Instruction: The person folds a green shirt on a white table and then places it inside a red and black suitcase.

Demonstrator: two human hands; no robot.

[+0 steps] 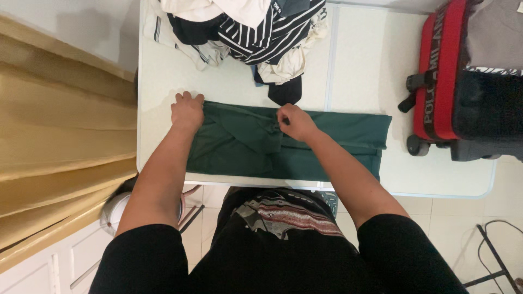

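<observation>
A person leans over a white table (163,81), both arms stretched out across one dark green garment (327,144) lying flat along its near edge. The left hand (187,111) presses palm-down, fingers together, on the garment's left end. The right hand (294,122) pinches a fold of the cloth near its middle. One heap of clothes (245,30), striped, white and black, sits at the table's far side. One red and black suitcase (447,76) with white lettering stands on the floor at right.
</observation>
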